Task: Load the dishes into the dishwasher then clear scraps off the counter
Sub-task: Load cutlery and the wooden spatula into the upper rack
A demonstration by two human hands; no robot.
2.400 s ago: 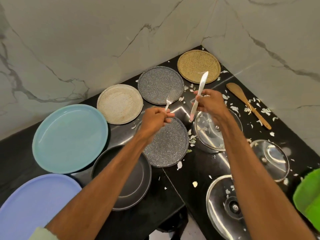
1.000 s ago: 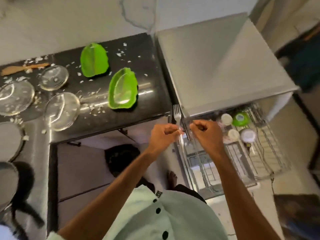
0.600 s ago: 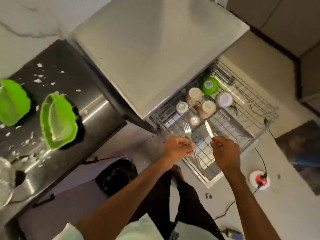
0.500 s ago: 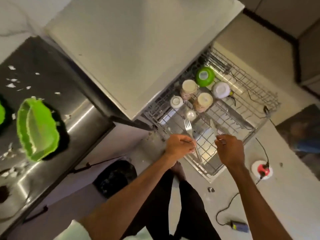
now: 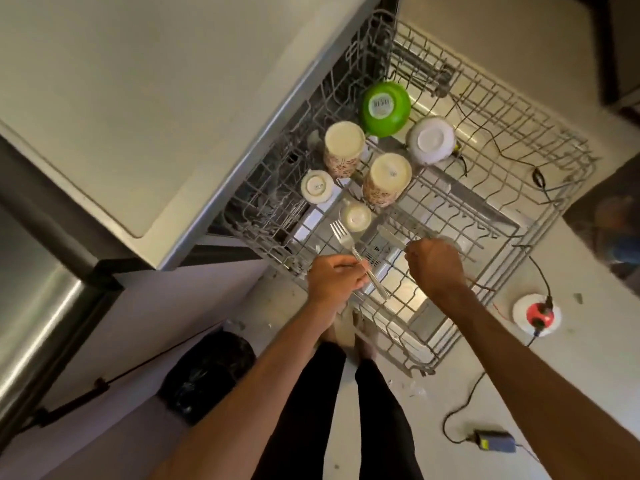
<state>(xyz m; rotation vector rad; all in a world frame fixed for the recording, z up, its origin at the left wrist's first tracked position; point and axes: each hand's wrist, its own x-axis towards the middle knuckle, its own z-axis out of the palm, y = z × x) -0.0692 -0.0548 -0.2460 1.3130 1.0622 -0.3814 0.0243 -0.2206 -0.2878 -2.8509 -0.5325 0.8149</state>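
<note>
Fork [image 5: 356, 258] gripped in left hand [image 5: 334, 277], knife [image 5: 390, 237] in right hand [image 5: 434, 266], both over rack [image 5: 426, 368]; loading cutlery, next lower them in.

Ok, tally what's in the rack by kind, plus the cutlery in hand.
Bowls: 2
Patterned cups: 2
Small cups: 2
Fork: 1, left hand
Knife: 1, right hand
Total: 8

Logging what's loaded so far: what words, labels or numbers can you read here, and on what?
No text is readable.
Sticker on the upturned green bowl: barcode-like print, too blurred to read.
Base stamp of the small white cup: too small to read.
Base mark of the nearer patterned cup: too small to read.
Yellow label on the floor adapter: blurred.
</note>
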